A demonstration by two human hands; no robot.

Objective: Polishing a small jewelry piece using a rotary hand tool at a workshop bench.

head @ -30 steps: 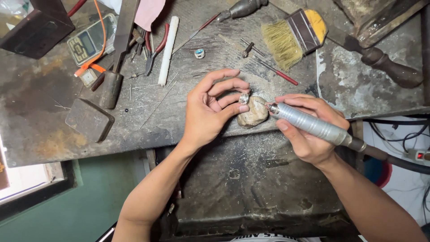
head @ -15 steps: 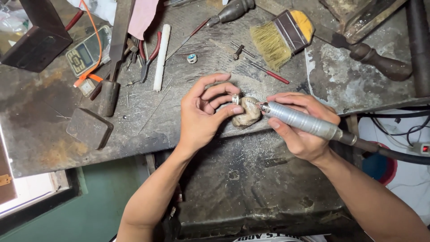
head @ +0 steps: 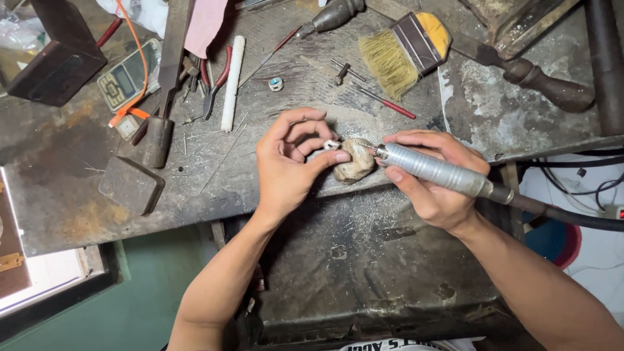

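View from above of a worn, scratched metal desk (head: 78, 188), dark grey with rusty patches. At the far left stands a dark block (head: 55, 55), with a small pocket scale (head: 127, 78) and an orange cord (head: 133, 58) beside it. A hammer (head: 162, 104) lies next to them, its head near a flat metal block (head: 130, 185). Further right lie red-handled pliers (head: 218, 81), a white stick (head: 231, 83) and a small ring (head: 276, 83).

At the centre, the left hand (head: 286, 169) rests at the desk's front edge, its grip pinching a small silvery piece (head: 330, 145) between thumb and fingertips, pressed against a pale, lumpy peg (head: 354, 161). Just beside it, the right hand (head: 432, 179) has its grip closed around a ribbed metal handpiece (head: 432, 170), whose tip meets the small piece. A dark cable (head: 565, 214) runs from the handpiece off to the right.

Behind the hands lie a brush with pale bristles (head: 403, 52) and a dark wooden handle (head: 543, 84). Below the desk edge hangs a stained, dark tray (head: 364, 273). A green floor (head: 140, 292) shows at lower left, and a white floor with cords at right.
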